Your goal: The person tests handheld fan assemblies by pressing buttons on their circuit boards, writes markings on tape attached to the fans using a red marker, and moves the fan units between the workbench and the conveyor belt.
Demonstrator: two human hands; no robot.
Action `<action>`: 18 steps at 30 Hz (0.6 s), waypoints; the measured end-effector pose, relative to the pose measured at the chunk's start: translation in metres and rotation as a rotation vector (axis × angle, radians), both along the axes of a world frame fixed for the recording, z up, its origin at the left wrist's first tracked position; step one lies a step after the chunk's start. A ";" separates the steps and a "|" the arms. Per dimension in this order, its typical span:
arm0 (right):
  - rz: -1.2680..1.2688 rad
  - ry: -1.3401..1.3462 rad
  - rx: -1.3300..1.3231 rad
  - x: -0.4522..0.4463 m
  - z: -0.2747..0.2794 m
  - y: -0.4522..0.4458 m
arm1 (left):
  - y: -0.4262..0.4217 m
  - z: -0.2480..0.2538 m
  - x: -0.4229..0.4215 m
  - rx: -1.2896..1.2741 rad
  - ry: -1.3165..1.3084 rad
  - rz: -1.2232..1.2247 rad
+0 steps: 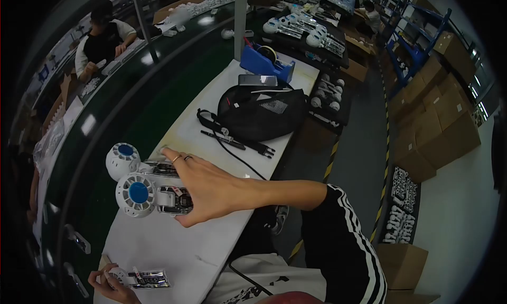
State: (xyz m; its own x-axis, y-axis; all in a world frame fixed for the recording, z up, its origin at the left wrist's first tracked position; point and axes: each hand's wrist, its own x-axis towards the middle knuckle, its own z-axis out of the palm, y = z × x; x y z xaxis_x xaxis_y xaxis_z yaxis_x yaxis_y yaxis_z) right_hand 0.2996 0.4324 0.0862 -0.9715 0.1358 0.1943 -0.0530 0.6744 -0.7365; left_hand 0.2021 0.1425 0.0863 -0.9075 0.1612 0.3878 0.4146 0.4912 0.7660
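My right hand (208, 190) is wrapped across the handle ends of two small handheld fans, fingers over the far side and thumb at the near side. The nearer fan (138, 194) has a white slotted round head with a blue centre, and its handle shows bare electronics. Just beyond it lies the second fan (123, 159), of the same look. At the lower left, my left hand (113, 287) grips the white head of another fan (150, 278), whose handle with exposed parts points right over the table (174, 246). Part of the left hand is cut off by the dark image border.
A black bag (266, 111) with straps lies farther up the table, a phone (257, 81) and a blue tape dispenser (268, 61) behind it. A green conveyor (100, 114) runs along the left, with a person (103, 43) beyond. Cardboard boxes (441, 119) line the right.
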 end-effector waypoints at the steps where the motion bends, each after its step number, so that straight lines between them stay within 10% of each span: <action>1: -0.048 0.078 0.046 0.006 0.005 0.027 | 0.047 0.028 0.017 0.070 0.076 -0.055; 5: -0.236 -0.041 -0.037 0.060 0.057 0.128 | 0.091 0.009 -0.063 0.062 0.090 -0.349; 18: -0.982 -0.308 0.034 0.257 0.164 0.462 | 0.463 0.160 0.040 -0.085 0.050 -0.694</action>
